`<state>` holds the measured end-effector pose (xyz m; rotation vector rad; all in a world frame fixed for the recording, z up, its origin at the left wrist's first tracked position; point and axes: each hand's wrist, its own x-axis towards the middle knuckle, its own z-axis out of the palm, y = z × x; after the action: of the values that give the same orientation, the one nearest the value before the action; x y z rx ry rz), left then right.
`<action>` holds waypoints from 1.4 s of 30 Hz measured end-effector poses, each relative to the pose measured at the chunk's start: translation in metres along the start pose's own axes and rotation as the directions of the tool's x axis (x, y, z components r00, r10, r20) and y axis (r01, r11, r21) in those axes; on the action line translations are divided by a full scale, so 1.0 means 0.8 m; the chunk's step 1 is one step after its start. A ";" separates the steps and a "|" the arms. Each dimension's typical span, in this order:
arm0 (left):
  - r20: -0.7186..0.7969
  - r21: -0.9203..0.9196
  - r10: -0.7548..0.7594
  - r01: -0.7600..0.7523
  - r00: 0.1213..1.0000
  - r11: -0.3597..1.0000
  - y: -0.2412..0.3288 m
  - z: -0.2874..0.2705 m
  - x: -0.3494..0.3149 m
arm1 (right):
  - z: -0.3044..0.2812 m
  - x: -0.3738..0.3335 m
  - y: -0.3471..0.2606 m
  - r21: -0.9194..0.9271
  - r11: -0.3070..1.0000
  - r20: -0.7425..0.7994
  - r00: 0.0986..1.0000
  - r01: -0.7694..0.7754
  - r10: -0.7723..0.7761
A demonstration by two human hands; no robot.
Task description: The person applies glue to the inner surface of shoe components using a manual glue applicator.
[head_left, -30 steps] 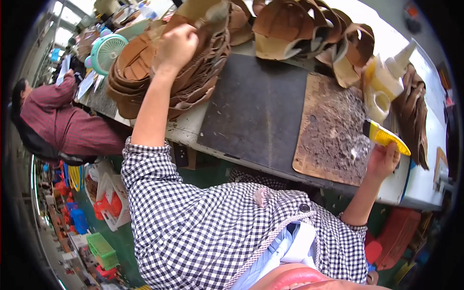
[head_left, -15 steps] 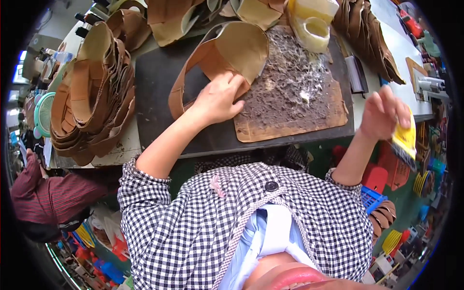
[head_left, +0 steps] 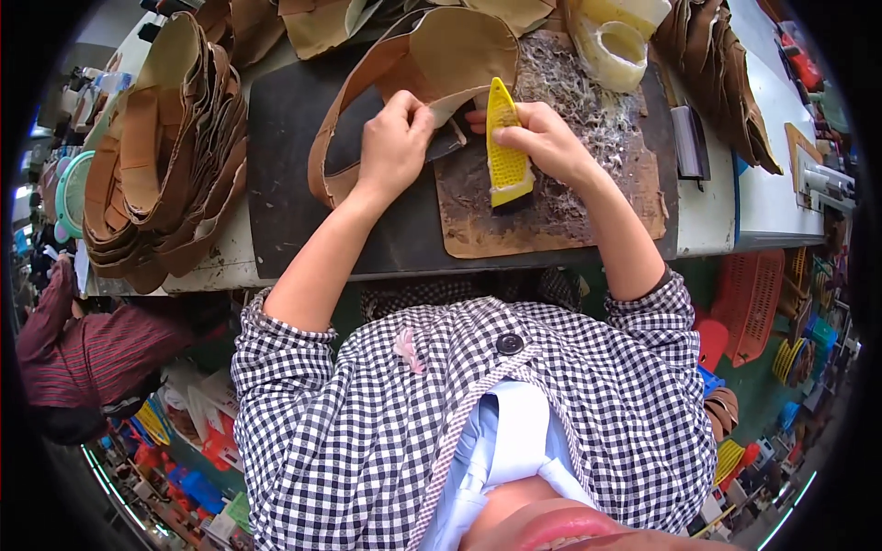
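A looped brown leather piece with a beige lining (head_left: 464,46), shaped like a shoe upper, lies on the dark mat. My left hand (head_left: 397,138) is closed on its near edge, fingers pinching the strip. My right hand (head_left: 551,142) grips a yellow brush (head_left: 507,151) upright, its flat handle pointing away and its dark bristle end toward me. Fingertips of the right hand show left of the brush, close to the leather edge; whether they touch it is hidden. Below the brush lies a brown board (head_left: 478,230) crusted with whitish, dried residue.
A stack of similar brown leather pieces (head_left: 175,165) stands at the left, with more along the far edge and another row (head_left: 726,83) at the far right. A yellowish, residue-coated plastic container (head_left: 620,55) sits behind the board. A co-worker's striped sleeve (head_left: 129,349) shows at lower left.
My right hand has swung in from the right, beyond the table edge, bringing the brush over the board beside my left hand. The left hand has shifted slightly along the leather's edge.
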<state>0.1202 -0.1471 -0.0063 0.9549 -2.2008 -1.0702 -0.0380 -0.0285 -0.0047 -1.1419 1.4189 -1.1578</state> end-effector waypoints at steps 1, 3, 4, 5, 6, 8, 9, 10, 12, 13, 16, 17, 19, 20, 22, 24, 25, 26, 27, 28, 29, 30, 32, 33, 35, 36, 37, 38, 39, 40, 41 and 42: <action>-0.006 -0.100 -0.054 0.054 0.998 0.994 -0.001 -0.005 0.003 | -0.003 0.005 0.001 -0.068 0.995 -0.017 0.998 -0.067 0.066; 0.046 -0.507 -0.185 0.182 0.982 0.842 -0.021 -0.004 0.014 | 0.001 0.012 0.001 0.014 0.999 -0.041 0.998 -0.042 0.042; 0.049 -0.509 -0.183 0.182 0.982 0.841 -0.028 -0.004 0.013 | 0.003 0.012 -0.002 0.049 0.997 -0.028 0.998 -0.054 0.055; 0.103 -0.590 -0.198 0.220 0.975 0.777 -0.033 -0.004 0.009 | 0.003 0.013 -0.005 0.083 0.994 -0.015 0.998 -0.067 0.068; 0.150 -0.664 -0.213 0.258 0.966 0.702 -0.031 -0.006 0.006 | -0.002 0.013 -0.007 0.072 0.992 0.008 0.995 -0.101 0.101; 0.223 -0.658 -0.248 0.334 0.943 0.675 -0.021 -0.013 0.012 | -0.009 0.006 -0.024 0.087 0.981 -0.147 0.977 0.171 -0.157; 0.300 -0.643 -0.279 0.410 0.912 0.647 -0.012 -0.019 0.012 | -0.011 0.001 -0.033 0.127 0.960 -0.291 0.935 0.248 -0.203; 0.374 -0.622 -0.307 0.483 0.875 0.616 -0.007 -0.022 0.010 | -0.010 -0.002 -0.042 0.049 0.923 -0.388 0.859 0.383 -0.336; 0.373 -0.630 -0.275 0.459 0.886 0.626 -0.009 -0.021 0.016 | 0.001 -0.001 -0.043 -0.062 0.901 -0.339 0.840 0.430 -0.424; 0.417 -0.640 -0.288 0.504 0.862 0.580 -0.004 -0.024 0.020 | 0.008 0.002 -0.044 -0.154 0.898 -0.274 0.856 0.412 -0.439; 0.477 -0.645 -0.305 0.564 0.824 0.516 -0.002 -0.029 0.023 | 0.018 0.008 -0.036 -0.680 0.591 -0.119 0.729 0.435 -0.674; 0.494 -0.637 -0.308 0.579 0.813 0.509 -0.003 -0.030 0.023 | 0.017 0.008 -0.031 -0.752 0.532 -0.149 0.685 0.390 -0.713; 0.396 -0.623 -0.280 0.480 0.875 0.618 -0.007 -0.023 0.018 | 0.033 0.000 -0.025 -0.838 0.423 -0.132 0.624 0.344 -0.770; 0.339 -0.593 -0.273 0.430 0.900 0.681 -0.013 -0.019 0.018 | 0.045 -0.004 -0.020 -0.854 0.398 -0.119 0.619 0.335 -0.776; 0.350 -0.591 -0.287 0.448 0.892 0.671 -0.011 -0.017 0.017 | 0.066 -0.018 -0.022 -0.811 0.423 -0.066 0.655 0.405 -0.753; 0.315 -0.590 -0.267 0.408 0.911 0.697 -0.012 -0.013 0.014 | 0.066 -0.022 -0.032 -0.737 0.478 -0.023 0.689 0.478 -0.725; 0.343 -0.602 -0.291 0.447 0.893 0.662 -0.010 -0.016 0.013 | 0.056 -0.019 -0.030 -0.734 0.489 -0.042 0.688 0.471 -0.725; 0.371 -0.611 -0.313 0.483 0.874 0.627 -0.007 -0.018 0.013 | 0.039 -0.015 -0.026 -0.798 0.463 -0.106 0.666 0.386 -0.738; 0.373 -0.611 -0.308 0.481 0.875 0.628 -0.007 -0.018 0.015 | 0.029 -0.013 -0.022 -0.822 0.469 -0.172 0.644 0.323 -0.745; 0.405 -0.602 -0.312 0.508 0.859 0.617 -0.006 -0.017 0.017 | 0.038 -0.017 -0.017 -0.872 0.413 -0.156 0.651 0.263 -0.743; 0.437 -0.591 -0.316 0.533 0.842 0.606 -0.005 -0.016 0.020 | 0.056 -0.022 -0.015 -0.853 0.400 -0.112 0.629 0.337 -0.769; 0.467 -0.579 -0.322 0.560 0.824 0.593 -0.006 -0.012 0.020 | 0.070 -0.029 -0.012 -0.801 0.406 -0.053 0.625 0.439 -0.779; 0.454 -0.616 -0.317 0.550 0.833 0.563 -0.007 -0.004 0.018 | 0.070 -0.032 -0.010 -0.745 0.416 0.021 0.641 0.522 -0.767; 0.554 -0.552 -0.310 0.620 0.772 0.557 -0.001 -0.015 0.022 | 0.054 -0.029 -0.006 -0.814 0.393 -0.042 0.631 0.428 -0.774; 0.459 -0.649 -0.387 0.600 0.799 0.469 0.021 -0.014 0.016 | 0.039 -0.023 -0.003 -0.865 0.400 -0.144 0.614 0.302 -0.776; 0.458 -0.633 -0.390 0.602 0.798 0.487 0.020 -0.011 0.021 | 0.052 -0.028 -0.002 -0.874 0.379 -0.121 0.620 0.303 -0.775; 0.452 -0.618 -0.401 0.604 0.797 0.503 0.018 -0.010 0.022 | 0.061 -0.032 0.004 -0.863 0.356 -0.068 0.615 0.359 -0.785; 0.451 -0.621 -0.397 0.600 0.800 0.504 0.017 -0.010 0.023 | 0.066 -0.032 0.001 -0.826 0.347 -0.003 0.611 0.445 -0.791; 0.461 -0.602 -0.391 0.604 0.797 0.522 0.015 -0.011 0.024 | 0.063 -0.029 0.003 -0.817 0.377 -0.044 0.604 0.437 -0.796; 0.473 -0.581 -0.382 0.607 0.794 0.542 0.017 -0.014 0.023 | 0.051 -0.023 0.006 -0.844 0.385 -0.113 0.579 0.373 -0.807; 0.473 -0.583 -0.429 0.639 0.769 0.502 0.022 -0.015 0.022 | 0.040 -0.016 0.002 -0.841 0.426 -0.180 0.571 0.333 -0.801; 0.473 -0.585 -0.425 0.636 0.772 0.504 0.024 -0.015 0.023 | 0.039 -0.014 0.000 -0.853 0.436 -0.197 0.596 0.288 -0.779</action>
<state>0.1099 -0.1583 0.0184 1.1650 -1.3577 -2.2741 -0.0056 -0.0205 -0.0072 -2.1498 2.2211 -1.5126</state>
